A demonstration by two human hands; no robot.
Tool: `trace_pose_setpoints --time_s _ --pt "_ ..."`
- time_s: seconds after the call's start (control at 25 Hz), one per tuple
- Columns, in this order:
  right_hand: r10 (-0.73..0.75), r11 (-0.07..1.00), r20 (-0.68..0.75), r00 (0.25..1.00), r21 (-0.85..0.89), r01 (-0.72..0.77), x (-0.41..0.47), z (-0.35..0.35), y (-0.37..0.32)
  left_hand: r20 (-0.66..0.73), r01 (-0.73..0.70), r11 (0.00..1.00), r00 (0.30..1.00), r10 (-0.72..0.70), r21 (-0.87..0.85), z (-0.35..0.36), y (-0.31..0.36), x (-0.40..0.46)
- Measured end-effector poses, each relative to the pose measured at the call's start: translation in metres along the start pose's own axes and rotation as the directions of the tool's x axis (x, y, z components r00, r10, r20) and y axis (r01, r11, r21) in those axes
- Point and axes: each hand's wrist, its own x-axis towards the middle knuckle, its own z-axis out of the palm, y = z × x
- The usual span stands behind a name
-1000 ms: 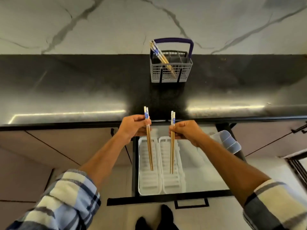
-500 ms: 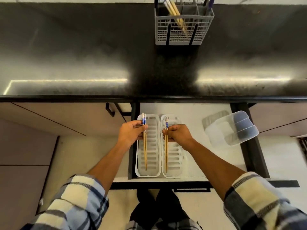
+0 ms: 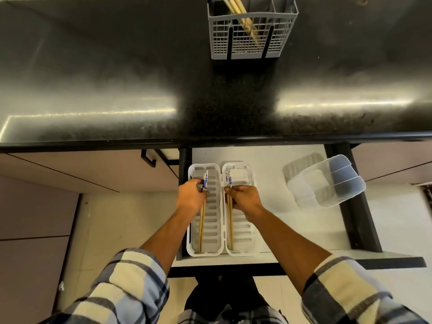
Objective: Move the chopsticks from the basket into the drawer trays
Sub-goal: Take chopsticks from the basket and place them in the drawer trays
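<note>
Both hands have gone lower since the earlier frame, so each pair now lies along its tray. I see the left hand (image 3: 191, 195) pinching thin wooden chopsticks (image 3: 202, 220) with blue-patterned tops in the left white slotted tray (image 3: 216, 232). My right hand (image 3: 245, 198) curls round a second pair (image 3: 230, 220) in the right tray (image 3: 245, 235). More chopsticks (image 3: 243, 17) lean in the grey mesh basket (image 3: 252, 33) on the glossy black bench (image 3: 117, 78). A clear plastic tub (image 3: 327, 183) sits tilted in the drawer (image 3: 268, 160).
</note>
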Motion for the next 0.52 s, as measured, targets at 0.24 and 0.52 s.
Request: trace_pose_setpoints --time_s 0.24,0.52 --pt "0.008 0.977 -0.049 0.999 -0.211 -0.018 0.003 0.014 0.011 -0.063 0.067 0.962 0.997 -0.052 0.266 0.017 0.01 0.004" --pt "-0.083 0.878 -0.149 0.985 -0.479 0.002 0.003 0.018 0.012 -0.06 0.092 0.898 0.996 -0.073 0.429 0.03 0.019 0.006"
